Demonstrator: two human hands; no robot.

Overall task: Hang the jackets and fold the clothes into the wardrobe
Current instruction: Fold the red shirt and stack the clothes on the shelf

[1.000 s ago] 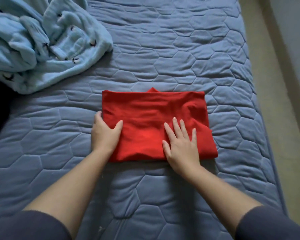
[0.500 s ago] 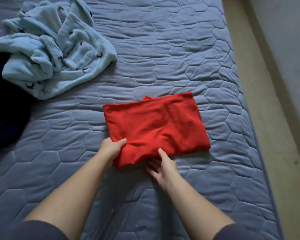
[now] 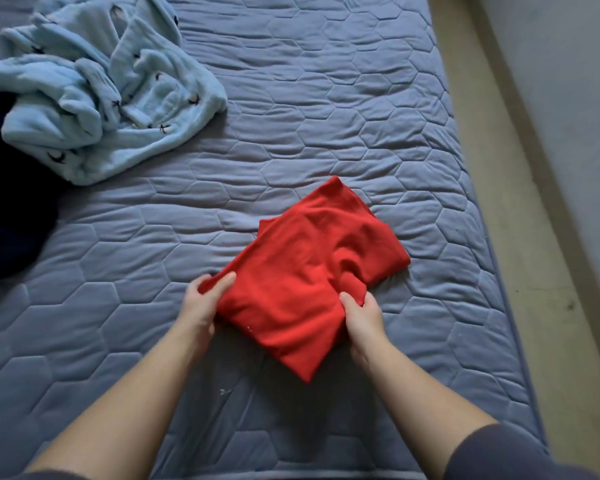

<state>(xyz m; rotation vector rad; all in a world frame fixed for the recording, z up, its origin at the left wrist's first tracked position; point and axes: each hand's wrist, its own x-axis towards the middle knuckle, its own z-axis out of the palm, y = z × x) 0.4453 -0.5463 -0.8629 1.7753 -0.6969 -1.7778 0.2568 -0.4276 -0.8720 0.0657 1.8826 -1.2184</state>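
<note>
- Gripping the folded red garment [image 3: 309, 268]: my left hand [image 3: 201, 306] pinches 1 corner, my right hand [image 3: 364, 320] clutches its near edge.
- Earlier square-on, it is now turned diagonal.

Bed and what lies at its right side

I see a bed [image 3: 326, 98] with a blue-grey quilted cover stitched in hexagons. Along its right edge runs a beige strip [image 3: 492, 161], and beyond it a pale grey area [image 3: 568, 81].
</note>
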